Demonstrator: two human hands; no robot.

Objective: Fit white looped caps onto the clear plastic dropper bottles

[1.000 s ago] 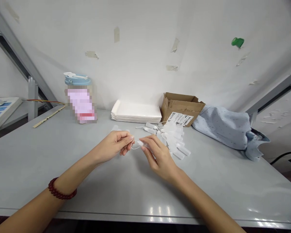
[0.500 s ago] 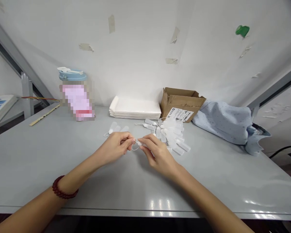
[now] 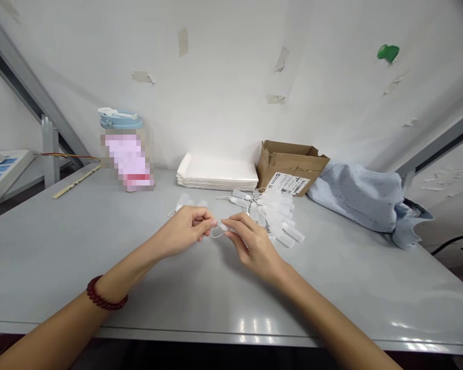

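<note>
My left hand (image 3: 191,228) pinches thumb against forefinger at the tip of a white cord loop (image 3: 216,236). Facing it, my right hand (image 3: 250,239) has closed its thumb and fingers on a small translucent plastic tube (image 3: 223,226) from which the loop hangs; most of the tube is hidden by the fingers. Both hands are held over the table, with the fingertips almost meeting. Beyond the right hand lies a pile of similar translucent tubes (image 3: 275,210) with white cords. A few more tubes (image 3: 182,200) lie behind the left hand.
A stack of white envelopes (image 3: 218,174) and an open cardboard box (image 3: 289,164) stand against the wall. At right lies light-blue cloth (image 3: 355,198). A blue-lidded container (image 3: 121,121), partly blurred, stands at left by a thin strip (image 3: 76,182) on the grey table (image 3: 200,298).
The view has shifted slightly, so everything sits a little further right. Both hands keep nearly the same pinch on the tube and its cord.
</note>
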